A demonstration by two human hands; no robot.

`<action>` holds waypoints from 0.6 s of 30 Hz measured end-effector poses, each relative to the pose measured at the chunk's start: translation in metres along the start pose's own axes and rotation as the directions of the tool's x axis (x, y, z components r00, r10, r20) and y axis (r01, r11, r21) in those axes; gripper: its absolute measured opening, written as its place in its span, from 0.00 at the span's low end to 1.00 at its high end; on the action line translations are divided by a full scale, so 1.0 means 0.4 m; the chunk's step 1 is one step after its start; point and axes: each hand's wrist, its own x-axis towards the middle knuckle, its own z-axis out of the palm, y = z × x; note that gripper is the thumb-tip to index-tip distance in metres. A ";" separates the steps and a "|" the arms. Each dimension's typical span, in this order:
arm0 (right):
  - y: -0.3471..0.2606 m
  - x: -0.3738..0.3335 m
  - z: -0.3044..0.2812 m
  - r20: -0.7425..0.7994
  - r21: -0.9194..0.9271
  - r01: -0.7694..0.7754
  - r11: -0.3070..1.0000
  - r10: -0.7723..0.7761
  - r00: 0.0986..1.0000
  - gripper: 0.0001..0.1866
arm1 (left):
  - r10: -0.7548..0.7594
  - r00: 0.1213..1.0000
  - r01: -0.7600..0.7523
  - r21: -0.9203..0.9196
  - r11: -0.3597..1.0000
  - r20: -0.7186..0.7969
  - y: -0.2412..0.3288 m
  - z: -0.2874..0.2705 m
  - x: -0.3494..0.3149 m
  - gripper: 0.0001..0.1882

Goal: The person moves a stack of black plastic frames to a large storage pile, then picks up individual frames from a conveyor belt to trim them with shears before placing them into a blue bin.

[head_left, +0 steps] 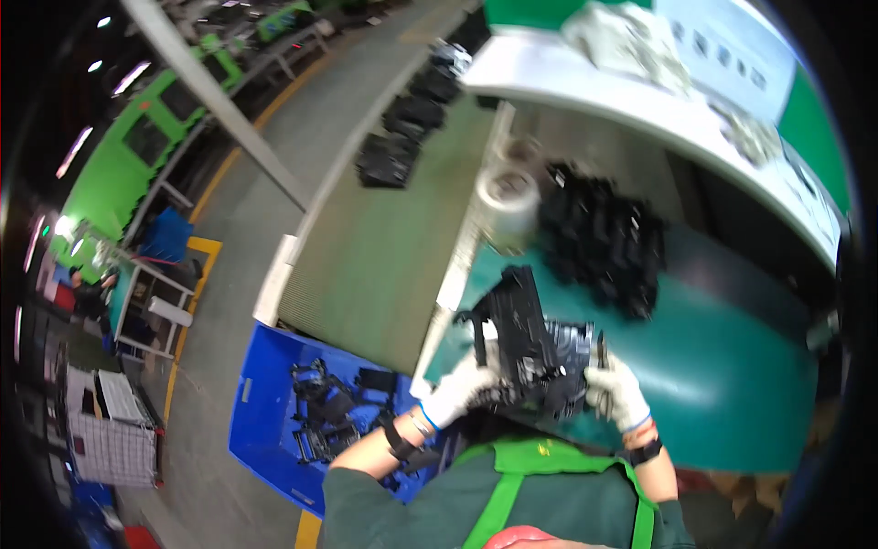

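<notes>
In front of my body is a black moulded plastic part, tilted, with ribs and small openings. My left hand, in a white glove, is closed on its left lower side. My right hand, also gloved, is closed at the right, around a thin dark stick-like thing that points up; its kind is too blurred to tell. Between the part and this hand shows a greyish-black ribbed piece; whether it belongs to the same part, I cannot tell. Some fingertips are hidden behind the black plastic.
A pile of black parts lies on the green worktable, beside a whitish roll. Left of it runs a conveyor belt carrying several black parts. A blue bin at lower left holds black pieces. Above stands a white shelf.
</notes>
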 end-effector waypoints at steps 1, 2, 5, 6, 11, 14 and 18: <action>-0.005 -0.039 -0.042 -0.057 -0.030 0.005 1.000 -0.006 0.998 0.23 | 0.030 0.999 -0.024 0.166 0.986 -0.035 0.023 0.024 -0.013 0.26; -0.029 -0.080 -0.081 -0.123 -0.096 -0.010 0.995 -0.002 0.992 0.21 | 0.063 0.996 -0.043 0.314 0.949 -0.056 0.066 0.047 -0.025 0.26; -0.055 -0.189 -0.262 -0.260 -0.186 0.014 0.983 -0.063 0.963 0.16 | 0.052 0.998 -0.035 0.475 0.879 -0.023 0.020 0.014 0.018 0.27; -0.066 -0.230 -0.319 -0.301 -0.185 0.022 0.982 -0.078 0.950 0.17 | 0.090 0.996 -0.051 0.638 0.768 -0.028 0.022 0.023 0.036 0.26; -0.068 -0.354 -0.556 -0.459 -0.177 0.098 0.979 -0.170 0.872 0.24 | -0.030 0.999 0.031 0.853 0.520 -0.018 0.008 0.098 0.136 0.28; -0.084 -0.403 -0.591 -0.664 -0.626 -0.138 0.767 -0.432 0.611 0.24 | -0.078 0.997 0.046 0.938 0.343 -0.020 0.003 0.155 0.173 0.29; -0.095 -0.360 -0.507 -0.254 -0.966 -0.130 0.222 -0.905 0.343 0.26 | -0.104 0.994 0.032 0.988 0.152 -0.016 0.010 0.214 0.199 0.27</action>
